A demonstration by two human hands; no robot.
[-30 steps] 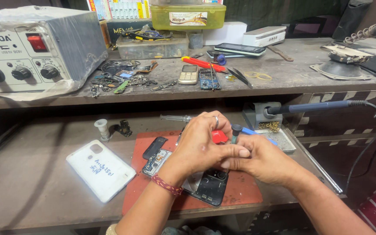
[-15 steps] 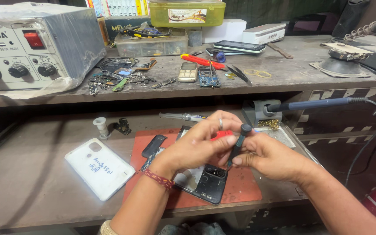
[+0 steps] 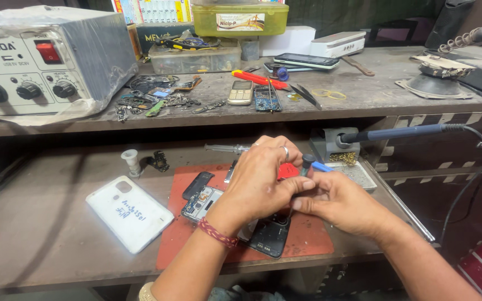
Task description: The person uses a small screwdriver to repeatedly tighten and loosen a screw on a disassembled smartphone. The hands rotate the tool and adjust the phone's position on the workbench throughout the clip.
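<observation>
two hands working over an opened phone on a red mat at a repair desk

the desk [image 3: 40, 234] is carrying a grey box-shaped station with knobs [image 3: 46, 61] on its upper shelf at the left, and a red mat [image 3: 308, 237] is lying on the lower level in front of the person. a white phone cover [image 3: 129, 213] is resting just left of the mat. the opened phone [image 3: 269, 237] is lying on the mat, partly hidden under both hands. the left hand [image 3: 260, 181] is curling loosely over the phone, fingers bent and touching a red pick [image 3: 287, 170], though whether it is truly gripping it is hard to tell. the right hand [image 3: 336, 202] is closing its thumb and fingers around a thin dark tool [image 3: 307, 163], tip pointing down at the phone, and is touching the left hand's fingers.
</observation>
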